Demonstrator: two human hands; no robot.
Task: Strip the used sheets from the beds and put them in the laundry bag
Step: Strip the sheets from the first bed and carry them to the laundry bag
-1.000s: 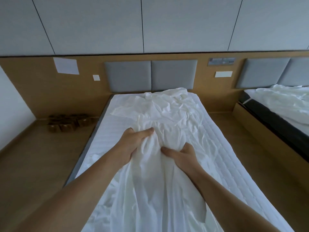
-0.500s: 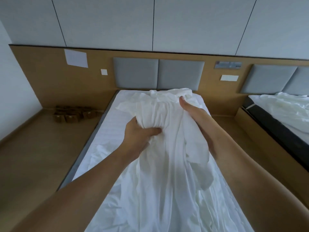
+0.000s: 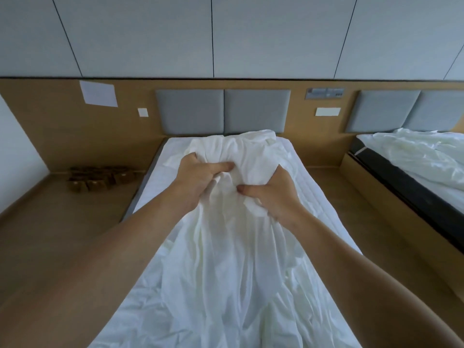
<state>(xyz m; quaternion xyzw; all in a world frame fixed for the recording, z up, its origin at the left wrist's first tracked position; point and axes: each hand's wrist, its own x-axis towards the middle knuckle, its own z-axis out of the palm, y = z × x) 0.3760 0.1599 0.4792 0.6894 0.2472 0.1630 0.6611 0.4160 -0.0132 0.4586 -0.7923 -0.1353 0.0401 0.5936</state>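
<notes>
Here, both of your bare hands are bunched into one white sheet [image 3: 226, 247] over the middle of the near bed [image 3: 155, 182]. Your left hand [image 3: 200, 179] has its fingers and thumb curled tight round a gathered fold, thumb pointing right. Your right hand [image 3: 273, 194] sits just beside it, slightly lower, fingers wrapped round another handful, thumb pointing left. The sheet is lifted into a peak at your hands and trails back toward you in long wrinkles, its lower part lying on the mattress.

You can count two beds. The near one shows a strip of quilted white mattress cover on each side of the sheet. The second bed [image 3: 391, 169], at the right edge, has a dark mattress side and one crumpled white sheet [image 3: 426, 156] on top.

Four grey padded headboard panels [image 3: 223, 111] are fixed in two pairs to a long wooden wall panel [image 3: 50, 126]. On that wood are one white paper [image 3: 98, 93], two small white plates and one grey plaque [image 3: 325, 93]. A cluster of small brown items [image 3: 98, 178] rests on the wooden floor [image 3: 50, 222] to the left. Pale wall panels rise above.
</notes>
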